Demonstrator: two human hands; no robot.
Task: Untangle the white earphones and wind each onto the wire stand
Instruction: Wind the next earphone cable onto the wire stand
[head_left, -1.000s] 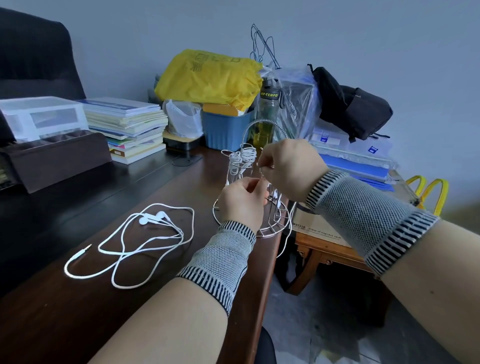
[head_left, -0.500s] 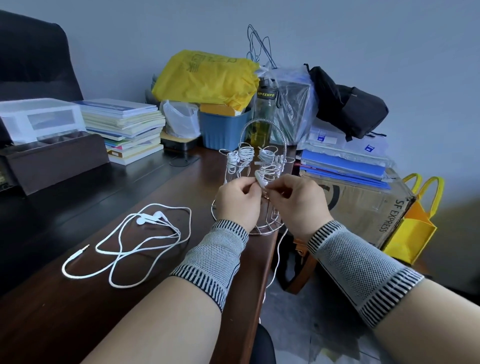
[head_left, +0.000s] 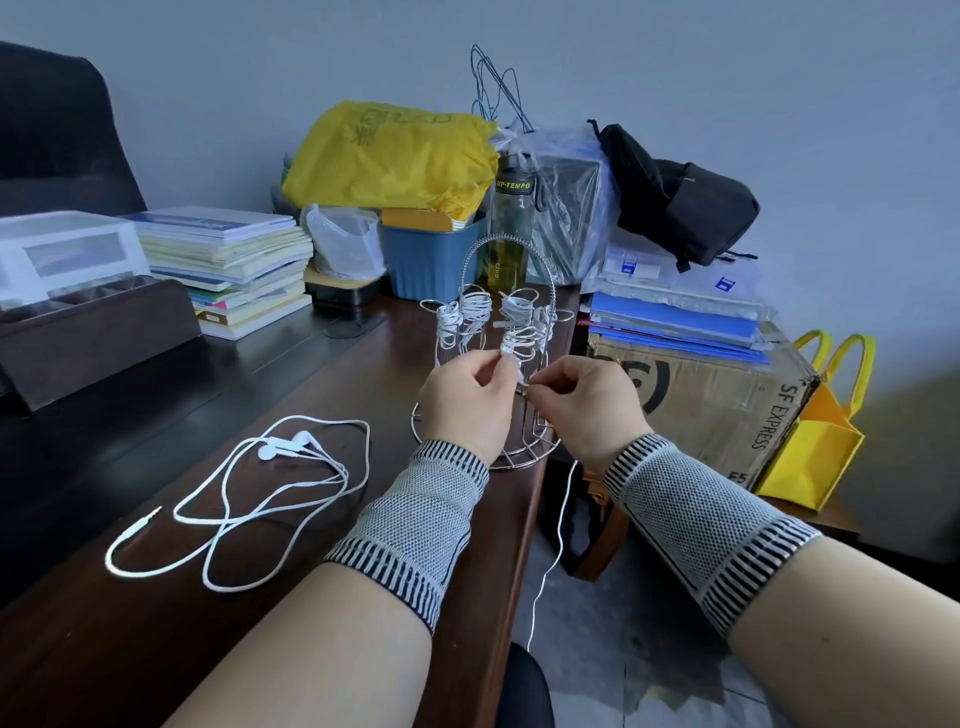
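The wire stand (head_left: 485, 374) is found at the right edge of the desk (head_left: 322, 395), near its far end, with several white cable bundles already wound on its upper arms. The earphone in hand (head_left: 517, 340) is partly wound on the nearest arm; its loose cable (head_left: 558, 525) hangs off the desk edge toward the floor. A second earphone set (head_left: 244, 488) lies in open loops on the desk, to the left of the stand and well apart from it.

The cable is judged light, limp and thin, smooth enough to slip unless kept taut, and likely to kink or spring loose. Hold is best taken close to the winding point, not at the earbuds or plug. The stand is judged light and liable to slide or tip under pull.

The left hand (head_left: 465, 397) is curled, the bundle pinched at the arm. The right hand (head_left: 584, 397) is curled beside it, the cable pinched between thumb and forefinger. Both wrists are level, knuckles facing the camera
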